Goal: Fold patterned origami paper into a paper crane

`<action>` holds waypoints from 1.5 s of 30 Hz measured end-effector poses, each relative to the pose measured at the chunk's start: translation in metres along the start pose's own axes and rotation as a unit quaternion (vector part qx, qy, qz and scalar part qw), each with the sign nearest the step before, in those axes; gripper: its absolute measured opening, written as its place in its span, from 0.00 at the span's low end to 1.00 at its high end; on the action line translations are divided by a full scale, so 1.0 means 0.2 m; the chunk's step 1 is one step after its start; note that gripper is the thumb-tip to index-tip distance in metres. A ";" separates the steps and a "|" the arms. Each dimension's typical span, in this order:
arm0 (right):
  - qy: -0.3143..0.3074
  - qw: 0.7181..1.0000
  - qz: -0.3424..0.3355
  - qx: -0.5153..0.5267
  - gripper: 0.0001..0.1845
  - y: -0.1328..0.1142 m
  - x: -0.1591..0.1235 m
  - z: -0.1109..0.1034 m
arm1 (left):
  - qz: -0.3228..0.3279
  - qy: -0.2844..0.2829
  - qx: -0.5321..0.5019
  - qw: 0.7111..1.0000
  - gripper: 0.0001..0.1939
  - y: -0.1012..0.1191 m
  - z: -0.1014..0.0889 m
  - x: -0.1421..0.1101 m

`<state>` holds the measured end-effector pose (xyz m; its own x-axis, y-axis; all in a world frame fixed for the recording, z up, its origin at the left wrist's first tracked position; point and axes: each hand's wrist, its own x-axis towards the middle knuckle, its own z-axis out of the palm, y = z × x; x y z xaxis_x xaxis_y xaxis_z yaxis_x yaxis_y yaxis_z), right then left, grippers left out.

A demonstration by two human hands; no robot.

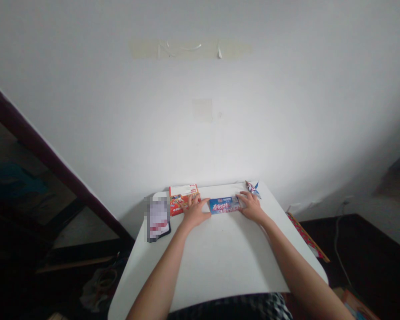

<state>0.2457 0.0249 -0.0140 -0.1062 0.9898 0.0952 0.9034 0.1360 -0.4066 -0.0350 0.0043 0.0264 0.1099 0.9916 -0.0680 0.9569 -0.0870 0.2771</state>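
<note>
A blue printed paper slip [224, 206] with pink and white lettering lies flat on the white table [220, 262]. At its left edge is my left hand [195, 213], fingers spread, index finger and thumb near the corners and the other fingertips over a red and white printed leaflet [176, 208]. My right hand [251, 206] touches the slip's right edge, its fingers apart too. Just beyond the right hand sits a small folded paper piece [253, 189] in white, blue and red.
A dark-edged, phone-like object [166, 230], mostly blurred out, lies at the table's left edge. Behind the table rises a white wall [200, 146]. A dark-framed opening [50, 155] is at left; a cable [337, 240] hangs at right.
</note>
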 end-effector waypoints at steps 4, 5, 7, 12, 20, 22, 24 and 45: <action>-0.005 1.000 0.007 0.004 0.37 0.01 0.01 0.00 | -0.001 -0.004 -0.003 1.000 0.37 0.00 0.00 0.00; -0.005 1.000 0.009 0.004 0.37 0.01 0.01 0.00 | -0.001 -0.004 -0.004 1.000 0.37 0.00 0.00 0.00; -0.002 1.000 0.012 0.005 0.37 0.01 0.01 0.00 | -0.001 -0.006 -0.006 1.000 0.37 0.00 0.00 0.00; 0.006 1.000 0.004 0.016 0.35 0.03 0.02 0.02 | 0.001 -0.003 -0.004 1.000 0.37 0.00 0.00 0.00; 0.032 0.998 -0.022 0.048 0.36 0.07 0.03 0.04 | 0.002 -0.004 0.003 1.000 0.35 -0.01 0.00 0.00; 0.041 0.997 -0.027 0.063 0.36 0.07 0.03 0.04 | 0.002 -0.007 0.003 1.000 0.35 -0.01 0.00 0.00; 0.047 0.995 -0.032 0.079 0.37 0.07 0.03 0.03 | 0.002 -0.007 0.001 1.000 0.35 -0.01 0.00 0.00; 0.043 0.972 -0.058 0.225 0.23 0.05 0.02 -0.05 | -0.010 -0.009 -0.015 1.000 0.29 0.00 -0.01 0.00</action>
<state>0.2584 0.0300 -0.0097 -0.1431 0.9623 0.2312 0.6129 0.2696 -0.7427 -0.0356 0.0039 0.0285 0.0958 0.9912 -0.0910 0.9506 -0.0640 0.3039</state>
